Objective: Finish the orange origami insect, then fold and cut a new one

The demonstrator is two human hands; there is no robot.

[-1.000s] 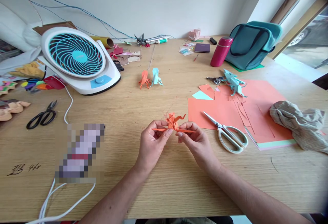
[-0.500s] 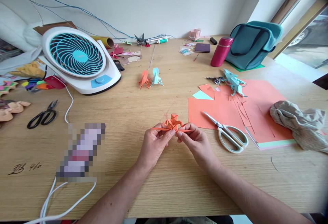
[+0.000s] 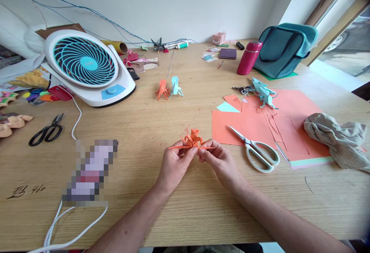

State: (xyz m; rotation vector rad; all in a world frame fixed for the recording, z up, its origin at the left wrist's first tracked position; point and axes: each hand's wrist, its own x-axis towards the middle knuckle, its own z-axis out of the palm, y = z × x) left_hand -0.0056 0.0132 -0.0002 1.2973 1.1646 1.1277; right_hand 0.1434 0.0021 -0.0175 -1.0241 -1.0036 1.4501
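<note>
Both my hands meet over the middle of the wooden table [image 3: 179,214]. My left hand [image 3: 175,165] and my right hand [image 3: 220,163] pinch a small orange folded-paper figure [image 3: 191,139] from either side, fingertips almost touching under it. Thin orange points stick out to the left and right of the figure. Farther back stand two finished paper figures, an orange one [image 3: 162,89] and a light blue one [image 3: 175,87]. A larger teal paper figure [image 3: 263,93] rests on orange paper sheets [image 3: 260,123] at the right.
White-handled scissors [image 3: 257,150] lie on the orange sheets beside my right hand. Black scissors [image 3: 46,132] lie at the left. A white and teal fan [image 3: 86,66] with its white cable, a pink bottle [image 3: 249,57], a teal bag [image 3: 285,48] and a crumpled cloth [image 3: 337,139] ring the table.
The paper figure has been turned and pressed lower between my fingers; its raised curled tip no longer sticks up. Both hands stay in the same place.
</note>
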